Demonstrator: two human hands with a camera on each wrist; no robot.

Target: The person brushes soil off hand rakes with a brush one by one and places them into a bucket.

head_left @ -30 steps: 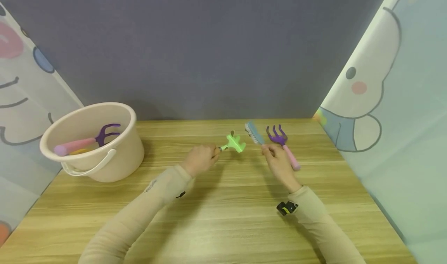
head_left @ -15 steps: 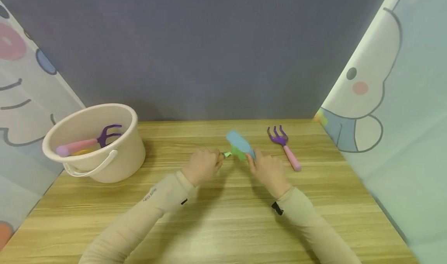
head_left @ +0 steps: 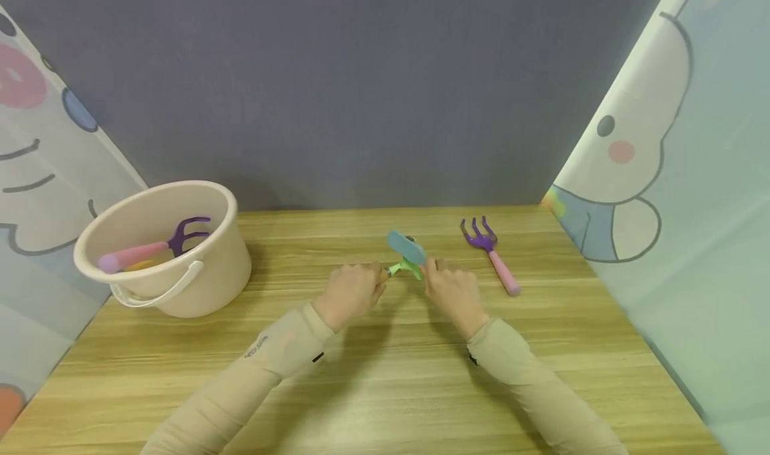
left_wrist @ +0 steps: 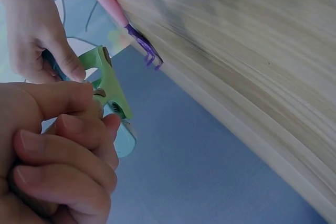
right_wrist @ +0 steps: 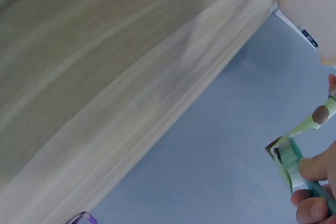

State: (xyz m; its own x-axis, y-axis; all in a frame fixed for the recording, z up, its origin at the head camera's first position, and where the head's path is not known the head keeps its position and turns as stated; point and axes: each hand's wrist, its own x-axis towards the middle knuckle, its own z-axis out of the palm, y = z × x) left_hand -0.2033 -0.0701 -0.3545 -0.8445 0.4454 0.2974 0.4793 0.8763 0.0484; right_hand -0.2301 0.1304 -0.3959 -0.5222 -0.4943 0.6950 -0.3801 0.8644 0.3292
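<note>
1. Light blue on the brush, turning teal in the right wrist view!
2. Bright green for the garden tool, splashed with brown patches.
3. Purple tines, pink handle: that's the table fork.
4. Same purple and pink on the bucket fork, lilac at its end.
5. Creamy white bucket; beige sleeves, dark lettering on the left.
6. Yellowish-brown tabletop, streaked with grain!
7. Plain grey-blue backdrop; pale blue right panel, a white pink-cheeked cartoon across it.

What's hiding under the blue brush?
The head of the green hand rake, held by the left hand. From above, bits of green poke out, but the blue brush covers the rest, so that part can't be seen.
</note>
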